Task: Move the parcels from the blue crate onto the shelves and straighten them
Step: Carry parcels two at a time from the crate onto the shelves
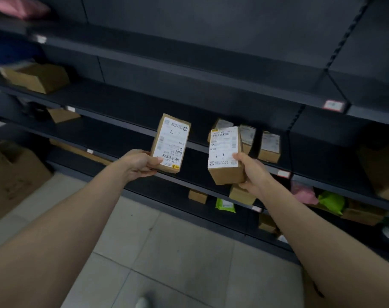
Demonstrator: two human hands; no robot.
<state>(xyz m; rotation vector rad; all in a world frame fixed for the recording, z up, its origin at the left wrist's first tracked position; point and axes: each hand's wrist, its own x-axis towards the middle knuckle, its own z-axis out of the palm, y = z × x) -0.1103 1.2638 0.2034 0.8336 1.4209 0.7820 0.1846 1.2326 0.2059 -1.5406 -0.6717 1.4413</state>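
While both hands are still full, I'd call this somewhere mid-job, not near the end. The left hand (140, 162) pinches the left parcel (170, 143) by its near end, thumb on the label and fingers curled underneath. The right hand (253, 172) grips the right parcel (224, 155) along its right side, thumb over the label edge. Both parcels are up in the air, near the shelf (127, 138) but not touching it, so neither counts as placed yet.

What looks done: a row (268, 146) of three small boxes stands on that shelf, just behind the right parcel, labels facing out and fairly in line. The leftmost one is mostly hidden, so I can't say if it's square. The shelf below holds a small box (197, 196), a green bag (225, 205) and a pink bag (303, 193) further right. No way to tell whether those came from the crate.

What's left, my guess: set these two down, probably on the bare stretch left of the row, then nudge everything straight. The blue crate isn't in view at all, so no idea how many parcels remain in it.
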